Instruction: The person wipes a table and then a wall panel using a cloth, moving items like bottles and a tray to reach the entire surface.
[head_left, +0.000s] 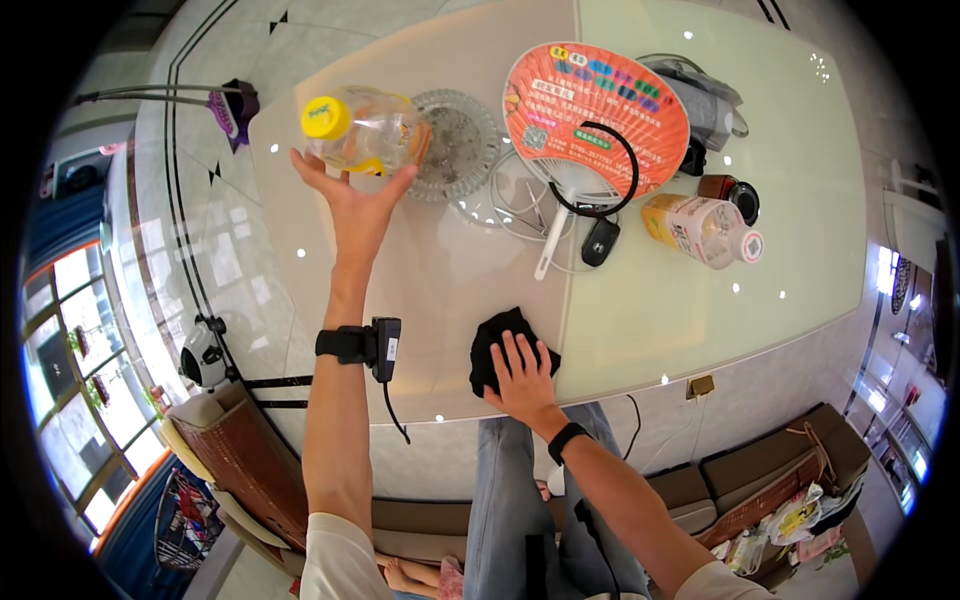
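Observation:
My left hand (356, 202) is at a clear plastic bottle with a yellow cap (375, 131), at the far left of the table. Its thumb and fingers are spread wide along the bottle's near side. Some fingers are partly hidden by the bottle, so I cannot tell whether they grip it. Beside and partly behind the bottle sits a ridged clear-glass ashtray (461, 142). Close to the table's near edge, my right hand (521, 375) presses flat on a crumpled black cloth (489, 349), fingers extended. A black wrist-worn device with a cable is strapped to my left forearm.
Right of the ashtray lie an orange printed hand fan (600, 97), a black ring-shaped band (636, 169), a car key fob (600, 241) and a white cable (499, 199). Further right are a bottle with orange contents (701, 231) and a grey bag (701, 97). A sofa (420, 525) stands behind the table.

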